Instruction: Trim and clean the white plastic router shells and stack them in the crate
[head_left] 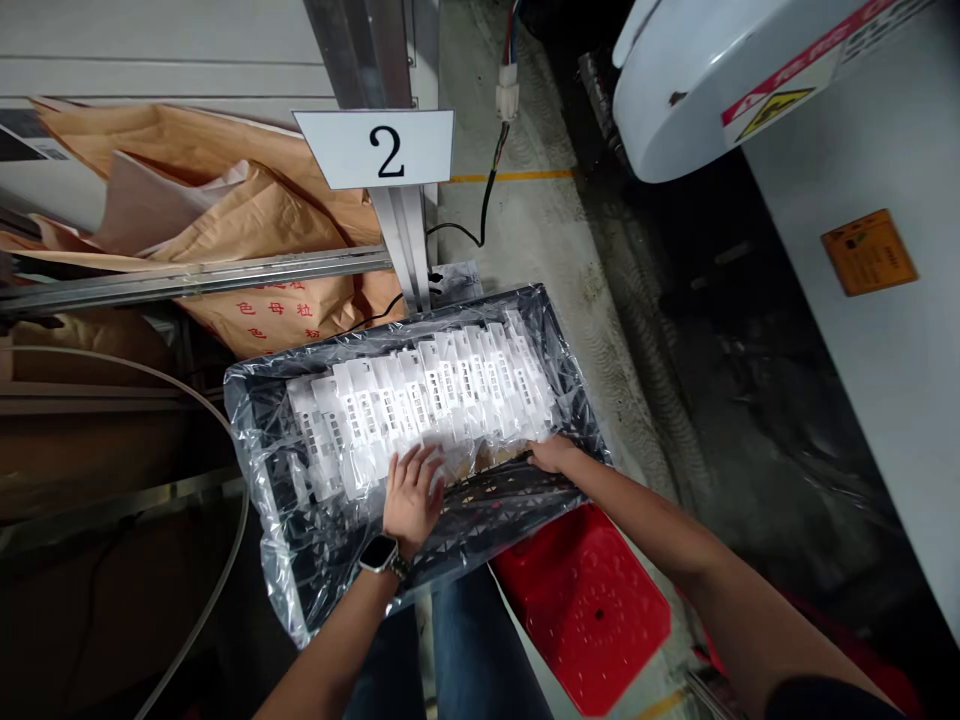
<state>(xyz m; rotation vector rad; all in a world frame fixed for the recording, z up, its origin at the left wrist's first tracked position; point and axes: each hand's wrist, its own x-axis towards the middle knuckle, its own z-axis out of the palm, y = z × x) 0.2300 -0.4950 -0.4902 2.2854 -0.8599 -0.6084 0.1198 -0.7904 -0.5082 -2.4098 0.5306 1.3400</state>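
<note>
A row of white plastic parts (442,390) with small rectangular slots stands packed side by side in a black crate (292,590) lined with clear plastic film. My left hand (412,490) rests at the near side of the row, its fingers spread against the parts. A watch (379,553) is on that wrist. At the row's right end, my right hand (553,454) is closed at the lower edge of the parts. What its fingers grip is hidden. A brown strip (487,460) shows under the parts between my hands.
A red plastic stool (592,620) stands below the crate's right corner. Brown paper sacks (277,220) lie behind a metal rail (225,275) at left. A sign with a 2 (375,150) hangs on the post. A white machine (862,180) stands at right.
</note>
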